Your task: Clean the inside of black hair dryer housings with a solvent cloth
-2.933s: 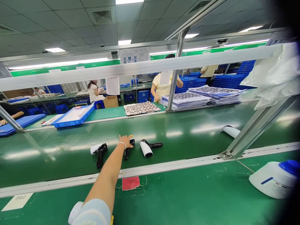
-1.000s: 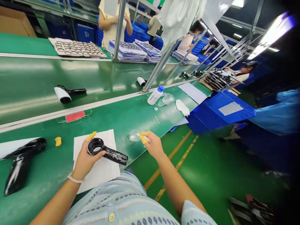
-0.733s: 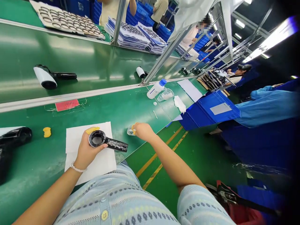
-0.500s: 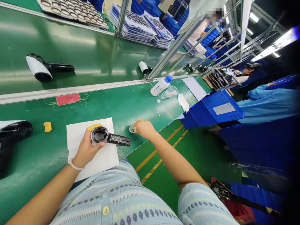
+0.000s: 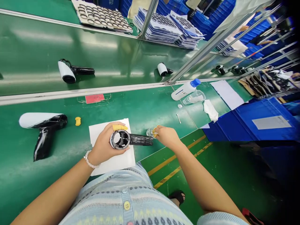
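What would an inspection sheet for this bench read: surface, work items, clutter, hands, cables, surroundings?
Surface: green bench mat, with a white paper sheet under the hands.
Job's things: black plastic dryer shell with ring head; small clear cup near the bench edge.
Clutter: black-and-white hair dryer, loose yellow finger cot, white bottle with blue cap, white cloth.
Grippers: left hand grips the shell by its ring end; right hand has its fingertips at the cup, grip unclear.
Cables: nothing seen.
Surroundings: green conveyor belt carrying two more dryers; blue crate; stacked trays.
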Demonstrator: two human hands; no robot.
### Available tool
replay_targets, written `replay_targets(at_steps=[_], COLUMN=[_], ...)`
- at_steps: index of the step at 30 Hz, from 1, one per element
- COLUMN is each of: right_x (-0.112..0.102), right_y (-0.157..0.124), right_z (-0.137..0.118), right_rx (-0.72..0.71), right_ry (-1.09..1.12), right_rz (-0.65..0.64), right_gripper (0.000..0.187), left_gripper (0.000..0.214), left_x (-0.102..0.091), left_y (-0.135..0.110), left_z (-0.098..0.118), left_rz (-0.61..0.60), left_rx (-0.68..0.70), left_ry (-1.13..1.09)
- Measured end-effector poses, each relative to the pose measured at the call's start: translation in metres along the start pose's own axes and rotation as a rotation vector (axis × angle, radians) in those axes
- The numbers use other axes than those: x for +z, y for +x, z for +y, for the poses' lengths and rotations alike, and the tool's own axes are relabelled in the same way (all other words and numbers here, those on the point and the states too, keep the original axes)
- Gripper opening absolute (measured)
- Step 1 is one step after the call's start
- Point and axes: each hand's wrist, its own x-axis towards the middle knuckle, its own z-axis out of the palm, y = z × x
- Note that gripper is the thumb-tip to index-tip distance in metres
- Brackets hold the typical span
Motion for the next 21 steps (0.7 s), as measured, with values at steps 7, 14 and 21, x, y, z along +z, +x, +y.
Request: replay_targets(at_steps=[7,14,21], right_x=[0.001,0.003,0.005], right_y=[-0.008,-0.007,-0.009], right_z=[-0.001,0.002,0.005], right_rx=[0.041,0.068,0.097], right_ry=[0.053,0.096,0.118], right_rz=[0.018,0.012,0.022], right_gripper=[0.024,0.028,0.034], left_gripper=[0.043,0.044,0.046], left_x=[-0.029,-0.042,-0.049], left_y=[-0.001,-0.002,-0.009], left_z=[0.051,0.073,0.086], left_rz=[-0.001,-0.018,-0.043], left_rx=[0.097,0.165,0.171], left_ry=[-0.009,-0.005,-0.027])
